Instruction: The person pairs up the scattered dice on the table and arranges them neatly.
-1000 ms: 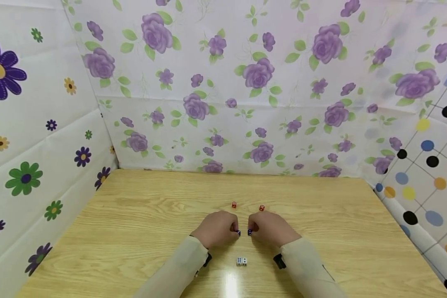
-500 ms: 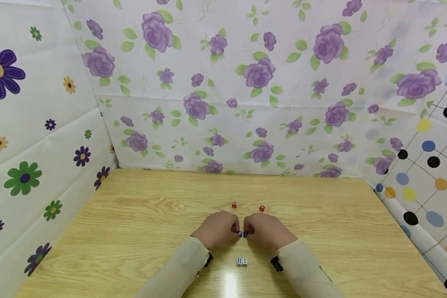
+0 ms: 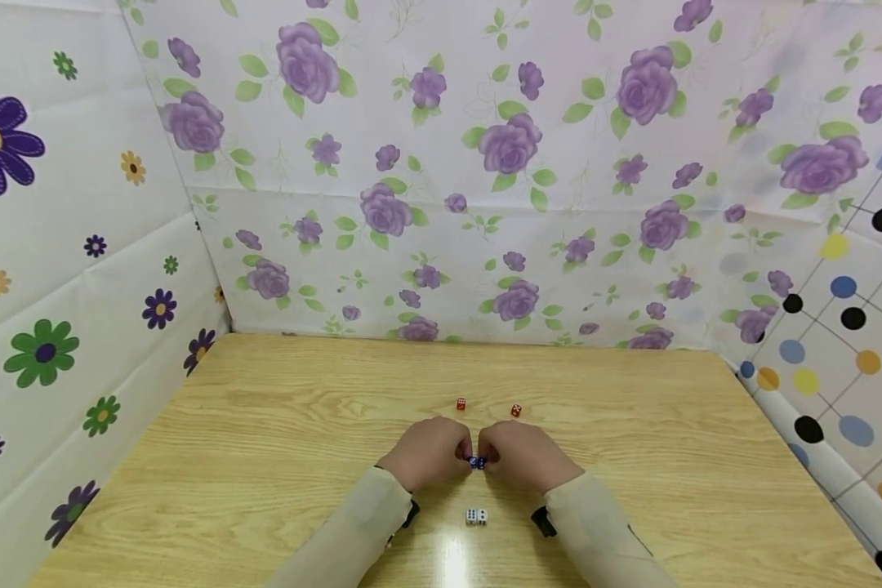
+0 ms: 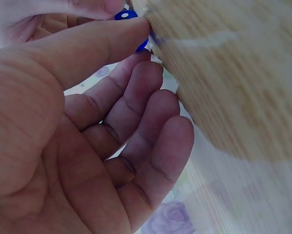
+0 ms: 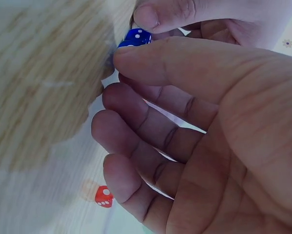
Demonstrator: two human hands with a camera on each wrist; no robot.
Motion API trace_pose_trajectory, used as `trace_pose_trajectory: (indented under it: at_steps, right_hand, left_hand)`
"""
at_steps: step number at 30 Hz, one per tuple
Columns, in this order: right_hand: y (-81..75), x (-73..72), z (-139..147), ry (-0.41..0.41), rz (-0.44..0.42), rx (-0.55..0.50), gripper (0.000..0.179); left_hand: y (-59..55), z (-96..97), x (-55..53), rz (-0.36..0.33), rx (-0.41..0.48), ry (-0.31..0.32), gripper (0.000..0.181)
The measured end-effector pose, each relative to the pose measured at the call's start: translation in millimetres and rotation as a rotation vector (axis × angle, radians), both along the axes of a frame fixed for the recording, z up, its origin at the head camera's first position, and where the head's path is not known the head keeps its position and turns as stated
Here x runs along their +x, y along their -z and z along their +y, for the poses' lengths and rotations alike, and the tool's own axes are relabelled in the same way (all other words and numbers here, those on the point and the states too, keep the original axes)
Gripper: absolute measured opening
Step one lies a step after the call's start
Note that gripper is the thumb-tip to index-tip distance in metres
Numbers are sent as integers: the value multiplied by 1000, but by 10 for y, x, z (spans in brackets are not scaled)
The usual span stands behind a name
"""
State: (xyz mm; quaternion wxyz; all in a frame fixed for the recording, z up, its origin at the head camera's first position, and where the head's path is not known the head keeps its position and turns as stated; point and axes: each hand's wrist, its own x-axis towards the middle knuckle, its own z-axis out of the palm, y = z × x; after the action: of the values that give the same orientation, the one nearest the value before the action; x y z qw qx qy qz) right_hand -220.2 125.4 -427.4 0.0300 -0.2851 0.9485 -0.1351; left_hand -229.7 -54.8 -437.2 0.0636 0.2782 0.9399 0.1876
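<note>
Blue dice (image 3: 474, 462): we find the pair side by side at the surface of the bench (image 3: 301, 425), between the two hands and farther from the person than the white dice (image 3: 472, 516). The left hand (image 3: 429, 451) pinches one blue die between thumb and forefinger; the right hand (image 3: 527, 454) pinches the other likewise. We cannot tell whether the facing sides meet fully or leave a sliver of gap.

We judge the step to be bringing these two flush, and we advise light, equal pressure from both sides, since small dice would likely twist or tip under a harder push from one. We would square the near faces by eye before letting go, then open both pinches outward together so that neither fingertip drags a die off line. The white dice, which sit close together, offer a fair reference for alignment.

We note the red dice (image 3: 461, 403) well apart from each other beyond the hands; the knuckles lie near them, so we recommend a careful withdrawal to avoid a knock.
</note>
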Motion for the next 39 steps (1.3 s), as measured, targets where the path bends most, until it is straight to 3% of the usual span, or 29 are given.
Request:
trace_pose_trajectory:
  at_steps: [26,39]
  right_hand:
    - [47,-6,-15,-2,0,9,11]
    - [32,-27,185,100,-64,-26,12]
  left_hand:
    - [27,-1,4,28,-1,3,8]
    - [-61,-84,40,-30,11,-5,13]
